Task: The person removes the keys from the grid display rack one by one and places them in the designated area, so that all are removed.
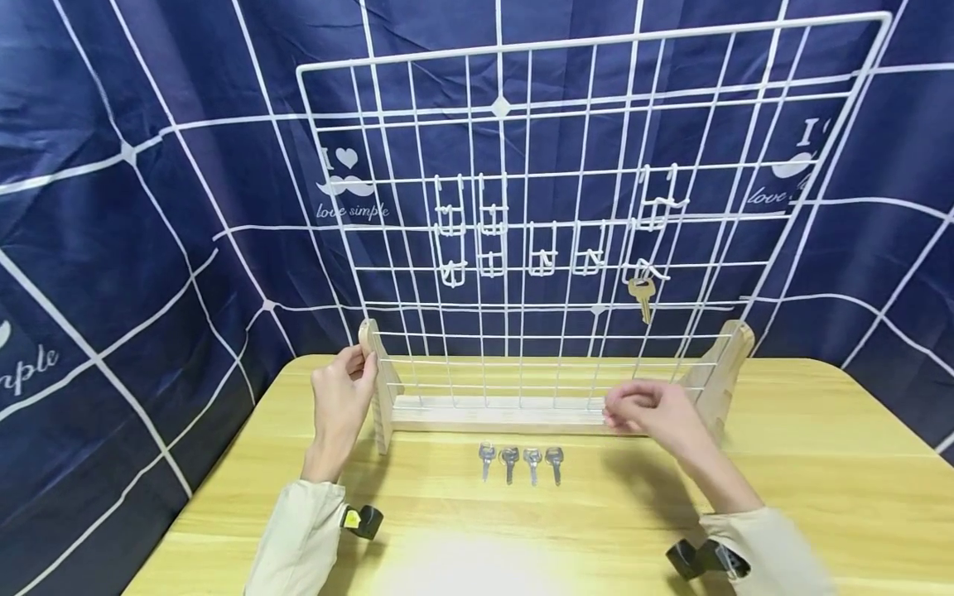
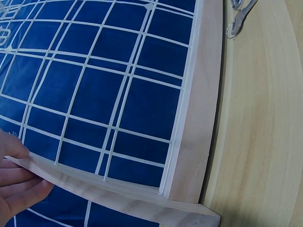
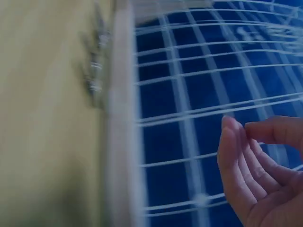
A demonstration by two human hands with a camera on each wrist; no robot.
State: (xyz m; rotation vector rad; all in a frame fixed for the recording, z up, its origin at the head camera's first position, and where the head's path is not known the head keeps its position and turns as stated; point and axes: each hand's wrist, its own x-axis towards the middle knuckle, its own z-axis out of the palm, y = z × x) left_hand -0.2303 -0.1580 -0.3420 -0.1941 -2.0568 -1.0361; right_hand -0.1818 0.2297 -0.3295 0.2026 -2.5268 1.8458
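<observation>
My left hand (image 1: 343, 397) pinches the left wooden end piece (image 1: 383, 397) of a stand, with thumb on one side and fingers on the other; the left wrist view shows this wooden edge (image 2: 94, 187) between them. A white wire grid (image 1: 547, 170) rises from the stand. Before its lower right part hovers my right hand (image 1: 656, 414), slightly blurred. In the right wrist view its fingers are loosely curled, thumb near the fingertips, with nothing visible between them. A brass key (image 1: 642, 298) hangs from the lower right hook (image 1: 647, 269).
Several silver keys (image 1: 532, 465) lie in a row on the wooden table (image 1: 447, 505), before the stand's base bar (image 1: 499, 414). Several white wire hooks (image 1: 544, 261) hang on the grid. The right wooden end piece (image 1: 726, 372) stands behind my right hand. Dark blue cloth (image 1: 216, 74) surrounds the table.
</observation>
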